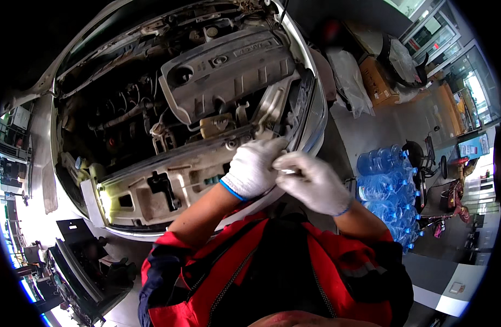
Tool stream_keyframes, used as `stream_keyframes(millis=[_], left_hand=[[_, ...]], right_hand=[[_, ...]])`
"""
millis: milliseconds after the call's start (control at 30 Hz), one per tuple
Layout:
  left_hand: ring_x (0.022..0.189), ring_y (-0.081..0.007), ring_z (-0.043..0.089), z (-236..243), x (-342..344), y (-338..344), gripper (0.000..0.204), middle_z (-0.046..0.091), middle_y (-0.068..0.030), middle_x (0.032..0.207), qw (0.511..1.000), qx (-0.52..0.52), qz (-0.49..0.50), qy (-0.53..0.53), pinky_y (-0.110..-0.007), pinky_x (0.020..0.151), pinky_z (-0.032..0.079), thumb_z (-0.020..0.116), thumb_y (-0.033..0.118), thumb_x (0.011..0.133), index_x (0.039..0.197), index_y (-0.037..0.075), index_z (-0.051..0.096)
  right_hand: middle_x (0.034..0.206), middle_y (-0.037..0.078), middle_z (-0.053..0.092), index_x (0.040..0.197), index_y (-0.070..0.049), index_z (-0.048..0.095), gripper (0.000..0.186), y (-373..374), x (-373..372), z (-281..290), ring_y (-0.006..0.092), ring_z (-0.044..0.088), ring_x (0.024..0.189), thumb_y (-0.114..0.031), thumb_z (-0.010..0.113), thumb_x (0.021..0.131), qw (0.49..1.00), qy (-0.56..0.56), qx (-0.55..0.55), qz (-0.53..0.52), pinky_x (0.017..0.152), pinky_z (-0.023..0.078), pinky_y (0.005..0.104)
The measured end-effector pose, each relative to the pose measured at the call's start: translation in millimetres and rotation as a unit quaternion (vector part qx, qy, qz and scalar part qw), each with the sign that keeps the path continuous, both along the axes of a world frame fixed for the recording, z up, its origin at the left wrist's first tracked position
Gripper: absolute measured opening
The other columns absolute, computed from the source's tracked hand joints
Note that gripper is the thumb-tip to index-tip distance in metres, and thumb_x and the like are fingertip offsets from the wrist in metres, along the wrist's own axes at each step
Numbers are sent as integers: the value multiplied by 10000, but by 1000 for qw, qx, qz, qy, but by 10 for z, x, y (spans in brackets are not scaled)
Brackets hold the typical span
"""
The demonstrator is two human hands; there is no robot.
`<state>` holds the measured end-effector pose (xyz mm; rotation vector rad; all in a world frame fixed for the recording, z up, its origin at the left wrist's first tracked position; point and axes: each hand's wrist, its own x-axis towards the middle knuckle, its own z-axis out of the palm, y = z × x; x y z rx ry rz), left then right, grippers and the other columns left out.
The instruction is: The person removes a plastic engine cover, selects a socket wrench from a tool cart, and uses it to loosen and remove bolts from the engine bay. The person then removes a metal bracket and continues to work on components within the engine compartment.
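Both of my hands wear white knit gloves and meet over the front right corner of an open engine bay. My left hand (255,170) is closed, its fingers curled at the end of the pale front crossmember (152,201); what they grip is hidden. Close beside it, my right hand (316,184) is closed in a pinch, with its fingertips by the left hand's. A small sliver shows at those fingers, too small to name. Just beyond the hands lies the headlight (315,122). Farther back is the grey plastic engine cover (228,68).
A lit work lamp (102,201) shines at the crossmember's left end. Several blue water jugs (384,191) stand on the floor to the right. Behind them are a cardboard box (377,82) and a plastic-wrapped part (348,82). A dark bumper-like part (79,267) lies at lower left.
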<state>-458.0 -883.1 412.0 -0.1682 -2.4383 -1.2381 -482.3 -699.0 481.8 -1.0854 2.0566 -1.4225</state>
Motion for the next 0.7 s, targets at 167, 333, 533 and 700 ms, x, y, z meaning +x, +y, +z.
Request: stream_keyframes(millis=[167, 333, 533, 700], left_hand=[[1024, -376, 633, -657, -361, -289, 504, 681, -153, 1063, 963, -21, 260, 68, -475, 891, 521, 827, 221, 788, 1233, 61, 652], [1025, -391, 622, -951, -537, -968, 499, 665, -194, 1058, 893, -203, 400, -24, -511, 904, 506, 807, 220, 799, 1209, -16, 646], [868, -368, 645, -1259, -714, -1055, 115, 670, -139, 872, 822, -249, 509, -64, -478, 780, 526, 719, 170, 844, 871, 69, 670], [872, -379, 614, -1323, -498, -1036, 91, 642, -142, 864, 797, -259, 537, -98, -502, 780, 501, 693, 141, 848, 849, 64, 645]], right_hand=[[1015, 37, 647, 1201, -25, 610, 244, -469, -576, -492, 118, 652, 946, -95, 672, 975, 999, 38, -25, 24, 833, 543, 298], [938, 1, 631, 1180, -75, 615, 176, -550, -1888, -231, 57, 604, 737, -101, 623, 1007, 952, -276, -123, 38, 610, 532, 224], [918, 23, 662, 1172, -30, 644, 195, -725, -3978, 167, 89, 613, 709, -139, 628, 1011, 953, -243, -179, 6, 643, 540, 256], [830, 27, 663, 1055, -27, 645, 175, -1773, -4929, 221, 101, 583, 624, -196, 635, 1011, 991, -42, -116, -46, 603, 520, 264]])
